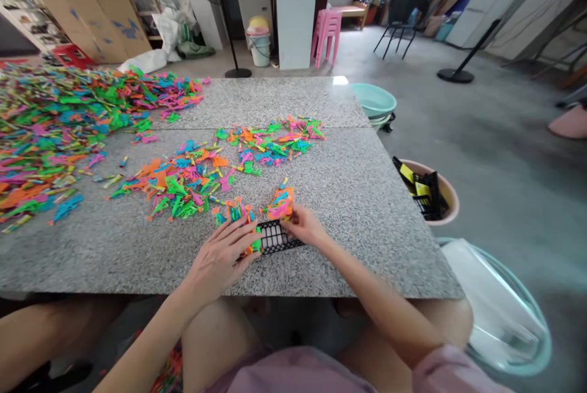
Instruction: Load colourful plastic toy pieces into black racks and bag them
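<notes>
A small black lattice basket lies near the table's front edge. My left hand spans its left end, fingers at the far side and thumb at the near side. Bright green and orange plastic pieces show in the basket under that hand. Just beyond the fingertips sits a little heap of coloured pieces. At the basket's right end, my right hand is closed, its fingertips pinching a small bunch of orange and pink plastic toys. The fingers partly hide their grip.
Loose plastic toys lie in piles ahead, with a big mound at left. To the right on the floor stand a pink tub of black baskets and a teal tub holding a clear bag. Another person's leg shows at lower left.
</notes>
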Demonstrator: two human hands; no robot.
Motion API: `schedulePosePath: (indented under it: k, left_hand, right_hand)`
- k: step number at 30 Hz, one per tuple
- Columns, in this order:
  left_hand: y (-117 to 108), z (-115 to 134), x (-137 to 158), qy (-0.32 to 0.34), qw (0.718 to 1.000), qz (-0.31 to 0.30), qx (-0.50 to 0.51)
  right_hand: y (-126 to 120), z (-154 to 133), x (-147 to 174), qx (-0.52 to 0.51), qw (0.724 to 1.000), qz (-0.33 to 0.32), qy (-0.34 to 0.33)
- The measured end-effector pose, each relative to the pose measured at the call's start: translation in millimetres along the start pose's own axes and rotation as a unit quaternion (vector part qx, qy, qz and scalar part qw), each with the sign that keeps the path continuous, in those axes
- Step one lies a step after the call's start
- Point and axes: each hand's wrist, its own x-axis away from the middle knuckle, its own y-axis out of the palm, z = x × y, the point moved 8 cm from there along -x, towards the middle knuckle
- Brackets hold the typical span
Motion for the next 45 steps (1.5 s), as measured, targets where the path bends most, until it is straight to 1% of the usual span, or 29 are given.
schedulePosePath:
  k: [2, 4, 7, 9, 11, 14, 17, 19, 20, 22, 23, 25, 27, 28, 30, 31, 32, 33, 34, 35, 36, 38, 40, 41, 42, 43, 45]
  left_hand:
    - [-1, 1, -1, 0.005, 1.000, 0.006, -0.005]
    - [-1, 2, -1, 0.010, 1.000, 0.014, -0.010]
    - [-1, 2, 0, 0.012, 1.000, 0.023, -0.016]
    - [0, 3, 0, 0.013, 0.999, 0.022, -0.019]
    - [0, 4, 0, 0.019, 0.999, 0.025, -0.024]
    - [-5, 9, -3, 0.039, 0.997, 0.052, -0.038]
    - [-7, 13, -8, 0.054, 0.995, 0.055, -0.056]
    - [-2, 11, -11, 0.050, 0.997, 0.027, -0.057]
    - [0, 10, -11, 0.044, 0.998, 0.014, -0.053]
    - [4, 7, -11, 0.028, 0.999, -0.005, -0.039]
    - [4, 7, -11, 0.022, 0.999, -0.010, -0.033]
    - [5, 6, -11, 0.012, 1.000, -0.014, -0.024]
    - [4, 6, -11, 0.002, 1.000, -0.022, -0.019]
    - [4, 6, -12, -0.003, 0.999, -0.027, -0.016]
    - [3, 6, -14, -0.015, 0.999, -0.041, -0.009]
    - [2, 5, -16, -0.020, 0.999, -0.047, -0.005]
    - [1, 5, -17, -0.025, 0.998, -0.052, -0.001]
    - [1, 5, -17, -0.029, 0.998, -0.058, 0.001]
    - [2, 5, -18, -0.031, 0.998, -0.063, 0.002]
    - [3, 5, -18, -0.031, 0.997, -0.067, 0.002]
    - [4, 5, -17, -0.030, 0.997, -0.069, -0.001]
    - [6, 3, -16, -0.032, 0.997, -0.068, -0.010]
    - [8, 2, -15, -0.031, 0.997, -0.063, -0.015]
    - [9, 1, -14, -0.029, 0.997, -0.063, -0.014]
    - [10, 1, -14, -0.027, 0.997, -0.064, -0.013]
    - [10, 0, -13, -0.026, 0.997, -0.066, -0.011]
    - [11, 0, -13, -0.024, 0.997, -0.072, -0.008]
  right_hand:
    - [32, -4, -5, -0.030, 0.999, -0.025, -0.024]
    - [48, -11, -15, -0.013, 0.999, -0.022, -0.048]
    - [52, -18, -28, 0.065, 0.997, 0.001, -0.051]
    - [54, -23, -31, 0.153, 0.987, -0.009, -0.050]
    - [58, -31, -33, 0.243, 0.968, -0.039, -0.055]
    - [63, -43, -33, 0.348, 0.934, -0.070, -0.050]
    - [70, -50, -28, 0.397, 0.911, -0.102, -0.053]
    - [76, -51, -21, 0.405, 0.904, -0.116, -0.070]
    - [77, -51, -19, 0.408, 0.903, -0.113, -0.076]
    - [74, -51, -19, 0.412, 0.903, -0.096, -0.077]
    - [71, -50, -21, 0.408, 0.904, -0.105, -0.076]
    - [64, -52, -33, 0.386, 0.904, -0.157, -0.091]
    - [47, -58, -52, 0.387, 0.896, -0.181, -0.122]
    - [34, -61, -63, 0.409, 0.888, -0.161, -0.137]
    - [8, -63, -85, 0.481, 0.855, -0.118, -0.153]
    - [0, -60, -92, 0.513, 0.835, -0.121, -0.157]
    - [-5, -55, -96, 0.536, 0.817, -0.140, -0.159]
    - [-9, -49, -98, 0.547, 0.805, -0.164, -0.158]
    - [-15, -43, -98, 0.550, 0.801, -0.179, -0.154]
    - [-23, -38, -97, 0.544, 0.807, -0.178, -0.148]
    - [-33, -35, -93, 0.531, 0.821, -0.159, -0.138]
    - [-57, -30, -80, 0.473, 0.872, -0.079, -0.101]
    - [-69, -22, -54, 0.359, 0.932, 0.004, -0.055]
    - [-67, -17, -37, 0.286, 0.957, 0.030, -0.031]
    - [-58, -12, -20, 0.210, 0.977, 0.038, -0.011]
    - [-43, -8, -3, 0.138, 0.990, 0.030, 0.005]
    - [-6, -4, 25, 0.030, 0.999, 0.003, 0.029]
